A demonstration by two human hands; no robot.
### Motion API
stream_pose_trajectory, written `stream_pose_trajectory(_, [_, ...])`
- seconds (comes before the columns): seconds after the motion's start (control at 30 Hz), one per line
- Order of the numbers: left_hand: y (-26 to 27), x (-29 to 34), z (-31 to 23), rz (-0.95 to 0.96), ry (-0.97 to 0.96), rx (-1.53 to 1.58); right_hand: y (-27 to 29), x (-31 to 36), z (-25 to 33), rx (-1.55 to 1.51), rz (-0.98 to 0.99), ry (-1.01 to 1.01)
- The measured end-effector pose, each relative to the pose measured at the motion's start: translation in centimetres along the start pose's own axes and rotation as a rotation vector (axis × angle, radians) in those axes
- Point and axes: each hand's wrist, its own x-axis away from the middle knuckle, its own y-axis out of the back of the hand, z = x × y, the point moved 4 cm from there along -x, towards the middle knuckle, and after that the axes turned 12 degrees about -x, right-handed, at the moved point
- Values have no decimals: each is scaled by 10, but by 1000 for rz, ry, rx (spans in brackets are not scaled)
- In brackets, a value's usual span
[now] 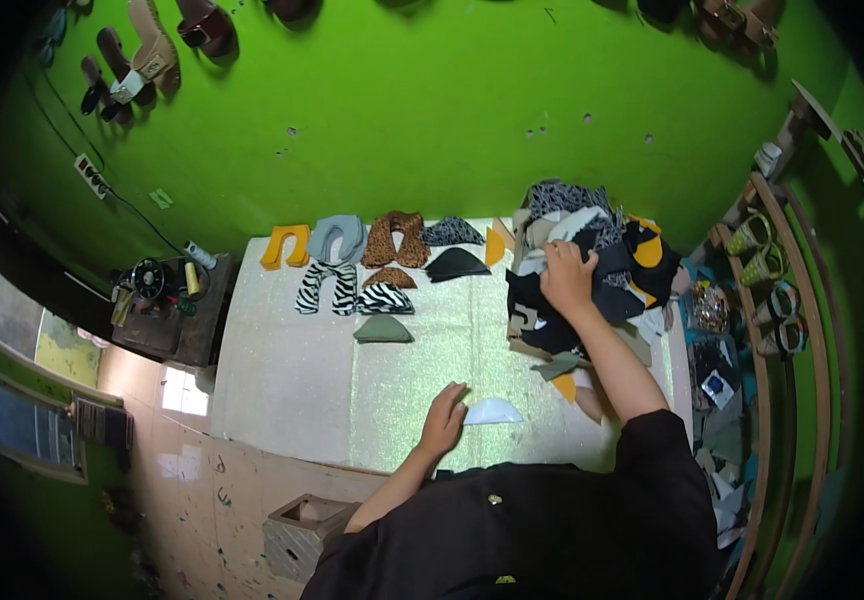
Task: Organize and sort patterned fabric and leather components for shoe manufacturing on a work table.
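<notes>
The pile of cut pieces (pixel 612 265) lies at right of centre in the frame, on the far right part of the pale, shiny table (pixel 282 370); grey patterned, white, black and yellow pieces overlap in it. The right hand (pixel 567 275) is on top of this pile, with the fingers bent downward — I cannot tell if they pinch any piece. Below the centre, a white half-moon piece (pixel 493 411) lies flat on the table, and the left hand (pixel 444 417) is just beside its left tip, fingers loosely stretched and with nothing visible in the grip; whether it touches the piece, I cannot tell. Left of the pile, along the far edge of the table, stand in a row a yellow U-shaped piece (pixel 274 248), a grey-blue U-shaped piece (pixel 322 238), a leopard-print U-shaped piece (pixel 382 243) and a grey patterned half-moon (pixel 452 232). Nearer are a zebra-print U-shaped piece (pixel 346 290), a zebra-print half-moon (pixel 385 298), a black half-moon (pixel 457 264) and an olive half-moon (pixel 384 330). Farther outward, the green wall (pixel 412 130) fills the upper frame — sandals (pixel 155 55) hang at its upper left — and a wooden rack (pixel 797 300) leans at the right.
</notes>
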Motion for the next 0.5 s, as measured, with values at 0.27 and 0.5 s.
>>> stream_pose_trajectory(0.27, [34,-2,-1,-124,106,-5,-58,-27,-65,255,340,-99])
stream_pose_trajectory(0.5, [42,-2,5,-236,187,65,-33,-37,-73,15,72,-167])
